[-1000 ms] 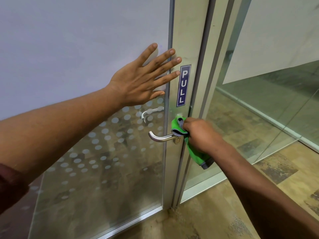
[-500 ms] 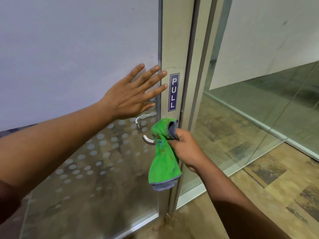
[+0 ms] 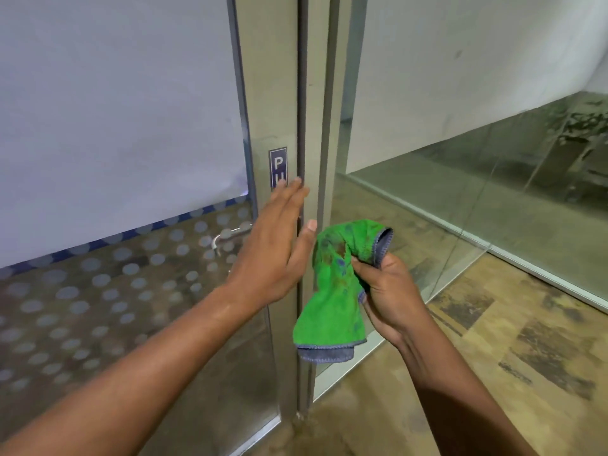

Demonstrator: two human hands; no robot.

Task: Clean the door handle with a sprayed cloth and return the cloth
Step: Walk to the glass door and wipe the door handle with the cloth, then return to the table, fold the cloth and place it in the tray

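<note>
The right hand (image 3: 388,291) has its fingers (image 3: 365,273) clenched on the green cloth (image 3: 332,301), bunched at the top with the rest hanging free, held clear of the door (image 3: 269,93) and just beside its frame edge. The left hand (image 3: 276,251) is flat and released, fingers straight against the door stile below the sign (image 3: 278,162), covering the spot where the near handle should be; only the handle on the far side (image 3: 227,236) shows through the glass. Judged from this, wiping looks finished or paused, and returning the cloth is the step in hand. Next calls for turning away with the cloth gripped; where it belongs is not in view.
</note>
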